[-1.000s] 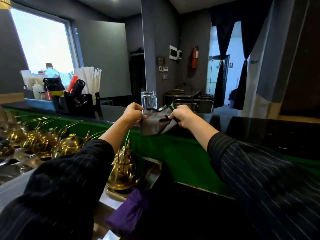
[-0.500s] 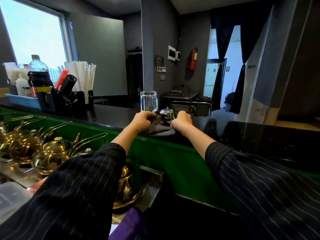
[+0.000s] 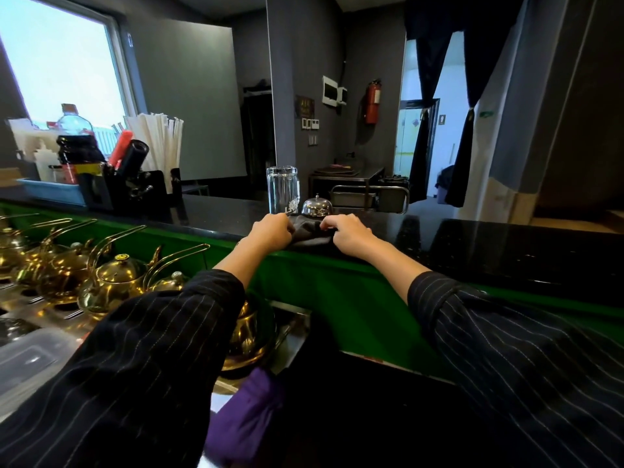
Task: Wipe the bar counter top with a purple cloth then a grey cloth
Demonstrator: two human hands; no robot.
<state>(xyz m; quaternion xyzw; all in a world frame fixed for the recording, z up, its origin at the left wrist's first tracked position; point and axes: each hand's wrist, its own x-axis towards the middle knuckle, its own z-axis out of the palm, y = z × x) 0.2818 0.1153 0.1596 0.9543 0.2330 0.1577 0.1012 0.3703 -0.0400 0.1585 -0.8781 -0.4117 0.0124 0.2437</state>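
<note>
The purple cloth (image 3: 246,420) lies down low, below the counter, in no hand, so its part looks done; the left hand (image 3: 271,231) pinches the grey cloth (image 3: 309,234) at the near edge of the bar counter top (image 3: 489,251); the right hand (image 3: 347,233) pinches it too; the grey wiping is yet to do

- counter top (image 3: 472,244): glossy black speckled stone
- grey cloth (image 3: 309,233): matt fabric
- bell (image 3: 316,207): polished metal
- teapots (image 3: 111,282): shiny brass-coloured metal
- tumbler (image 3: 283,190): clear glass
</note>
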